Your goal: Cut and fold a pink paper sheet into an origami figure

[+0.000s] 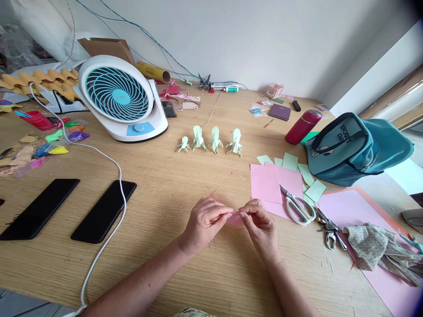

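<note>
My left hand and my right hand meet at the fingertips low in the middle of the wooden table. Both pinch a small folded piece of pink paper, which lies mostly hidden under my fingers. Just right of my hands lie pink paper squares with white-handled scissors on top. Several pale green folded paper figures stand in a row farther back.
A white and teal fan stands at the back left, its white cable running over two black phones. A teal bag, a red bottle, green paper pieces, keys, a grey cloth and a large pink sheet fill the right.
</note>
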A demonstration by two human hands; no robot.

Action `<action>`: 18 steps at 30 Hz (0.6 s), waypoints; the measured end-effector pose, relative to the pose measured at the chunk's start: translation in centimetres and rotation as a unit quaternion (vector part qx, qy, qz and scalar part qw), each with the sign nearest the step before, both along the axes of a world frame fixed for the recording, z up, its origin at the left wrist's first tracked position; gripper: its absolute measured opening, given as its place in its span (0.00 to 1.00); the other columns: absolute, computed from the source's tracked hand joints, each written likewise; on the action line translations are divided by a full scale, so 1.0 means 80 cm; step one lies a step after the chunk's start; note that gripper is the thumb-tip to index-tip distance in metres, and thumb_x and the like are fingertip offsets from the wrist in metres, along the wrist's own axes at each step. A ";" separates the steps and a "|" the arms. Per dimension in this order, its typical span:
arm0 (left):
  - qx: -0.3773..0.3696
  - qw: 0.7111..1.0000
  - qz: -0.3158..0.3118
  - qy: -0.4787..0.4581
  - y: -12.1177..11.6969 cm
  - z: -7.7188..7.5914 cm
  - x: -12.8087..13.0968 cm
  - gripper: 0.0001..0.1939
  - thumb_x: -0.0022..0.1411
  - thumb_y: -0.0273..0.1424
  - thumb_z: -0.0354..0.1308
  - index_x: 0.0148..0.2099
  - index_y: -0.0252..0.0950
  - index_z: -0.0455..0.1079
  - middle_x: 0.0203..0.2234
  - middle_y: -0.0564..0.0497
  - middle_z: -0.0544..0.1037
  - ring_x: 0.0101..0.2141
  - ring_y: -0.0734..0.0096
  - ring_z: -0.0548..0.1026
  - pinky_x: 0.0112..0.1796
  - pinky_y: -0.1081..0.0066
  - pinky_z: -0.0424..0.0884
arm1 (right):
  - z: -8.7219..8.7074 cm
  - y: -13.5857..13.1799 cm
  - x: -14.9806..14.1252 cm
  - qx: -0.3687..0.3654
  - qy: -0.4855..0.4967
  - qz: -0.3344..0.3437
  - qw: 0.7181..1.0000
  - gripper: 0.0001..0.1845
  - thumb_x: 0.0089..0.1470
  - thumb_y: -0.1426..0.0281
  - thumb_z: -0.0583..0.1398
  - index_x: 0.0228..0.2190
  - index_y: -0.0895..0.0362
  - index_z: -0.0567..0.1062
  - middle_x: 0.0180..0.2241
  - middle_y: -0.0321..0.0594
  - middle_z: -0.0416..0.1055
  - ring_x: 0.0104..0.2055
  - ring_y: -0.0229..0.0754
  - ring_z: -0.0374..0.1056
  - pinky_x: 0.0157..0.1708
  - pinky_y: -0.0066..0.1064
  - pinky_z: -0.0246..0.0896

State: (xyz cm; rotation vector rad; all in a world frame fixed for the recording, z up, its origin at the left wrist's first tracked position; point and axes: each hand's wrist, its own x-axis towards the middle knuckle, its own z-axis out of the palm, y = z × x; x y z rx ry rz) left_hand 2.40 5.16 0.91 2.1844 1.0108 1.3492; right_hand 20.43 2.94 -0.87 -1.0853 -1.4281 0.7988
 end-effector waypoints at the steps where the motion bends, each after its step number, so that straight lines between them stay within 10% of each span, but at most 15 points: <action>1: 0.001 1.000 -0.002 -0.001 0.000 0.000 0.000 0.07 0.63 0.22 0.60 0.40 0.39 0.77 0.30 0.52 0.82 0.32 0.70 0.77 0.39 0.68 0.71 | 0.001 0.000 0.000 0.004 -0.007 -0.001 1.000 0.04 0.59 0.71 0.62 0.31 0.51 0.77 0.30 0.37 0.66 0.35 0.42 0.62 0.38 0.36 0.58; 13: -0.127 0.986 -0.033 -0.104 0.007 0.012 -0.012 0.07 0.62 0.31 0.62 0.43 0.37 0.76 0.36 0.48 0.81 0.36 0.67 0.76 0.41 0.67 0.73 | -0.001 0.004 0.005 -0.144 0.218 -0.079 0.962 0.11 0.54 0.60 0.65 0.29 0.54 0.73 0.31 0.37 0.69 0.32 0.40 0.63 0.32 0.30 0.60; 18: -0.270 0.932 -0.109 -0.216 0.007 0.008 -0.012 0.11 0.63 0.33 0.62 0.48 0.37 0.76 0.42 0.45 0.80 0.36 0.68 0.79 0.31 0.73 0.76 | -0.001 0.008 0.006 -0.168 0.248 -0.078 0.951 0.14 0.53 0.58 0.65 0.27 0.54 0.71 0.28 0.35 0.66 0.26 0.36 0.59 0.24 0.26 0.55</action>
